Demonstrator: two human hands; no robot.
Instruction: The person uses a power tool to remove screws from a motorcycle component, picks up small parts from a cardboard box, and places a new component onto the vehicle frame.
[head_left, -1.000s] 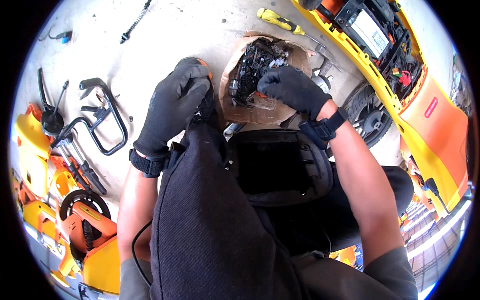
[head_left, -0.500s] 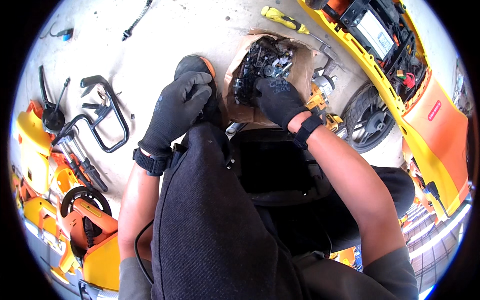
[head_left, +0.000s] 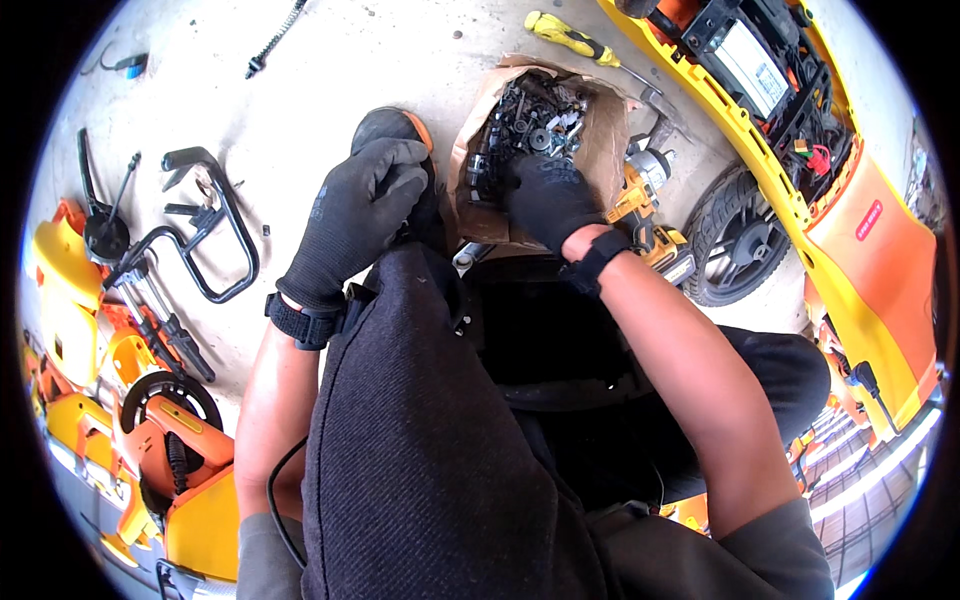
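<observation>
A cardboard box (head_left: 606, 130) with its top open stands in front of me, filled with mixed bolts, screws and small metal parts (head_left: 540, 115). My right hand (head_left: 553, 203), in a black glove, reaches down into the near left part of this box; its fingertips are hidden among the hardware. Over my raised knee, my left hand (head_left: 350, 215), gloved in black too, has its fingers curled in toward the thumb beside my dark shoe (head_left: 385, 128). Whatever those fingers may hold is hidden.
A yellow-handled screwdriver (head_left: 570, 38) lies beyond the box. Right of it are a yellow power tool (head_left: 648, 205), a black-tyred wheel (head_left: 742, 240) and a large yellow-orange vehicle body (head_left: 840, 240). A bent black tube frame (head_left: 235, 240) and yellow-orange panels (head_left: 75, 290) lie left.
My right hand has shifted slightly left inside the box, its wrist drawn toward me and its forearm swung left. My left hand has stayed nearly where it was.
</observation>
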